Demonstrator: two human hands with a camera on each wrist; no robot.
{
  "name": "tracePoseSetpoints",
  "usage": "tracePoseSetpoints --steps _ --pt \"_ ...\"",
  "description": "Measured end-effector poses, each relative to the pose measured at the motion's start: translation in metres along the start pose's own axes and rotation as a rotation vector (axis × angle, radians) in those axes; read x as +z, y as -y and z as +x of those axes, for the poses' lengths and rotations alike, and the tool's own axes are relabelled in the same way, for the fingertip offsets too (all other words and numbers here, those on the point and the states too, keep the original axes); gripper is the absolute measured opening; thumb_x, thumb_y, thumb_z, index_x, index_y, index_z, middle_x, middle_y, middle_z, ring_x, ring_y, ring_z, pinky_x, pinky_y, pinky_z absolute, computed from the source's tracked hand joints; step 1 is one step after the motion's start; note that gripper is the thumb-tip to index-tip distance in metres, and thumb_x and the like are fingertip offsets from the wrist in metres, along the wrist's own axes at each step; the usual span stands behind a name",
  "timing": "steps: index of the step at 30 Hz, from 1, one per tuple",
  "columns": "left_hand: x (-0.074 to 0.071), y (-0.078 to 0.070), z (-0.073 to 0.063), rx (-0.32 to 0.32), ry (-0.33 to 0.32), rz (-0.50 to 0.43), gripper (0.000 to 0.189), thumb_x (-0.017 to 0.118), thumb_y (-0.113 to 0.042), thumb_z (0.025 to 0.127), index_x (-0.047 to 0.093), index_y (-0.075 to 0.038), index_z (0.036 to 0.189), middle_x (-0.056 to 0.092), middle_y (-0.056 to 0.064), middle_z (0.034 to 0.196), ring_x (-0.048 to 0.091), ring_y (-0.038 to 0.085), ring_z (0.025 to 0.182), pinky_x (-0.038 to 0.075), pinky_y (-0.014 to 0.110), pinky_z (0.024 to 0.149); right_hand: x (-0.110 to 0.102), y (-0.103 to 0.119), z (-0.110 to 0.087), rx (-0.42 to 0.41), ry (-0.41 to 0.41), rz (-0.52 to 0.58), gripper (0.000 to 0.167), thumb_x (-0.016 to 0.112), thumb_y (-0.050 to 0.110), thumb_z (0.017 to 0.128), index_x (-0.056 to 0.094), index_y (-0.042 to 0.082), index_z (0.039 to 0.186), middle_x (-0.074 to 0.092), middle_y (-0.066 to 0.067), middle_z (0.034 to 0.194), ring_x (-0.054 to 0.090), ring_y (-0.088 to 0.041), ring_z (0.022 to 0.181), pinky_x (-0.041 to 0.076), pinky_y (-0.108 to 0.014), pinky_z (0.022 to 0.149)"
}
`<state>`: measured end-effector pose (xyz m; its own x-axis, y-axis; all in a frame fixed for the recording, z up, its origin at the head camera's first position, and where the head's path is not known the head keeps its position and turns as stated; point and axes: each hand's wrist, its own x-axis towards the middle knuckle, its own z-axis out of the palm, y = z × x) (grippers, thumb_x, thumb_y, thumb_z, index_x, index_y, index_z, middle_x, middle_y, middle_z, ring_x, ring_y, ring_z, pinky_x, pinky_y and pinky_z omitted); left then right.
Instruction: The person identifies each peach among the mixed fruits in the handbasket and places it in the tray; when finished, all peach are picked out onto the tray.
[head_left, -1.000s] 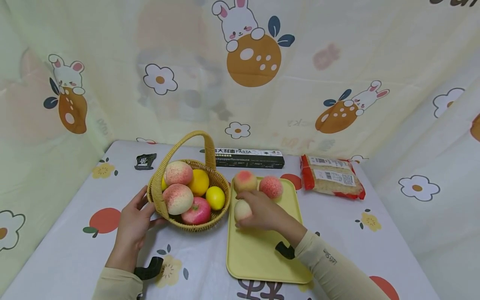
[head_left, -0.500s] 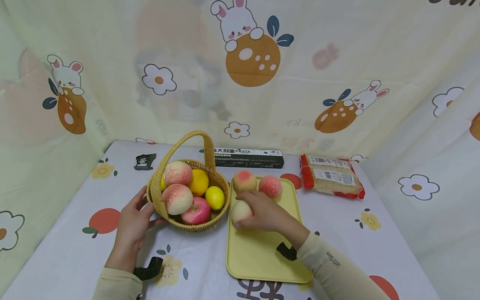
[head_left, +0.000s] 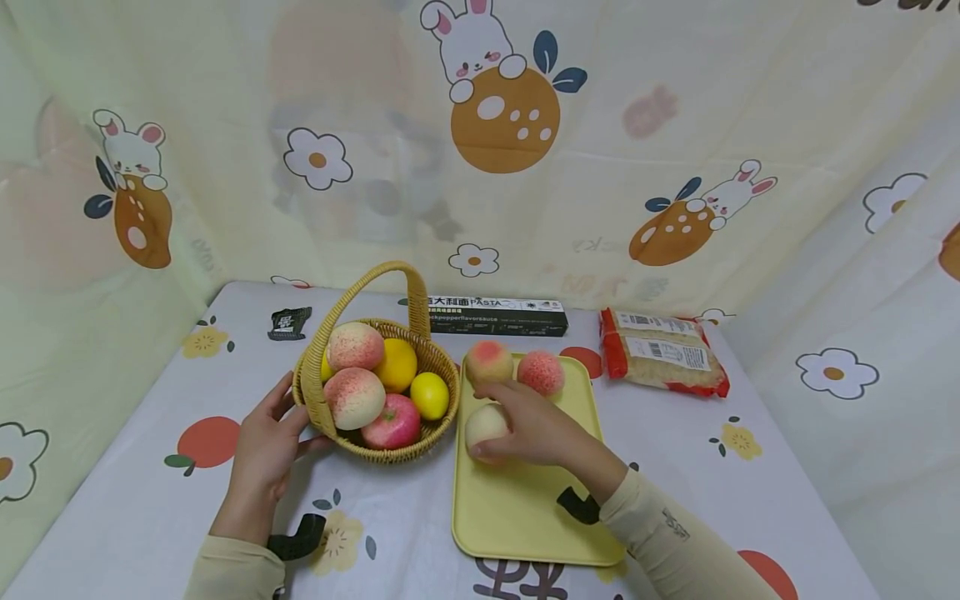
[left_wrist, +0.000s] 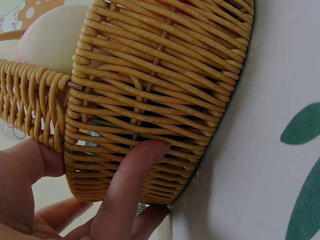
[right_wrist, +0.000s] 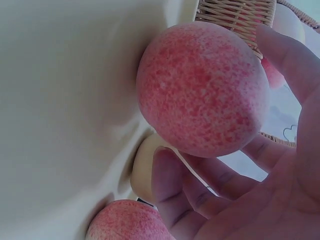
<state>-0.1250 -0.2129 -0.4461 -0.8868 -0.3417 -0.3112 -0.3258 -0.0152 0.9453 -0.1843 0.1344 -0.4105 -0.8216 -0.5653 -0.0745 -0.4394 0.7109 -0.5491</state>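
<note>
A wicker basket (head_left: 435,433) heaped with toy fruit stands left of a yellow tray (head_left: 540,525). My left hand (head_left: 270,442) holds the basket's left side; in the left wrist view its thumb (left_wrist: 127,185) presses the weave and other fingers reach round near the handle's foot. My right hand (head_left: 536,425) has its fingers curled round a pale peach (head_left: 485,432) at the tray's left side. The right wrist view shows that peach's speckled pink face (right_wrist: 200,90), close to the tray surface. Two more peaches, one orange-tipped (head_left: 490,363) and one pink (head_left: 542,372), lie at the tray's far end.
Inside the basket are two peaches (head_left: 356,398), an orange (head_left: 396,365), a lemon (head_left: 430,396) and a pink apple (head_left: 392,423). Behind stand a black pasta box (head_left: 498,319), a red-edged packet (head_left: 663,352) and a small black sachet (head_left: 289,323). A patterned curtain (head_left: 375,225) hangs at the back.
My right hand and its peach shifted slightly left, then slightly right and nearer to me on the tray. My left hand and the basket have stayed in place.
</note>
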Motion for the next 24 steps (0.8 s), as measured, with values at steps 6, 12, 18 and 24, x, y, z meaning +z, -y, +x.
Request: tracePoseSetpoints --steps 6,12,18,24 --pt "0.000 -0.001 0.000 -0.007 0.003 0.005 0.076 0.062 -0.023 0.106 0.023 -0.033 0.169 0.031 0.012 0.174 0.051 0.036 0.143 0.067 0.033 0.079 -0.007 -0.002 -0.006 0.015 0.005 0.046 0.082 0.089 0.046 0.082 0.058 0.010 0.150 0.062 -0.010 0.148 0.060 -0.027 0.123 0.053 -0.051 0.109" --pt "0.000 -0.001 0.000 -0.010 0.002 0.006 0.076 0.061 -0.023 0.105 0.022 -0.033 0.169 0.030 0.012 0.174 0.050 0.036 0.143 0.067 0.033 0.080 -0.015 -0.009 -0.016 0.040 0.004 0.073 0.083 0.089 0.049 0.082 0.057 0.012 0.150 0.062 -0.009 0.148 0.060 -0.032 0.129 0.053 -0.054 0.110" --pt "0.000 0.000 0.000 -0.006 -0.006 0.007 0.075 0.061 -0.022 0.105 0.023 -0.033 0.169 0.031 0.012 0.174 0.051 0.036 0.142 0.067 0.033 0.079 -0.020 -0.016 -0.027 0.032 -0.005 0.114 0.084 0.086 0.050 0.084 0.055 0.011 0.151 0.060 -0.012 0.150 0.059 -0.039 0.131 0.055 -0.059 0.108" --pt "0.000 0.000 0.001 -0.008 -0.012 0.000 0.076 0.062 -0.023 0.105 0.024 -0.033 0.169 0.032 0.011 0.173 0.053 0.035 0.140 0.067 0.032 0.078 -0.027 -0.017 -0.034 0.018 -0.031 0.105 0.083 0.086 0.049 0.085 0.055 0.013 0.152 0.059 -0.009 0.152 0.059 -0.039 0.133 0.057 -0.059 0.105"
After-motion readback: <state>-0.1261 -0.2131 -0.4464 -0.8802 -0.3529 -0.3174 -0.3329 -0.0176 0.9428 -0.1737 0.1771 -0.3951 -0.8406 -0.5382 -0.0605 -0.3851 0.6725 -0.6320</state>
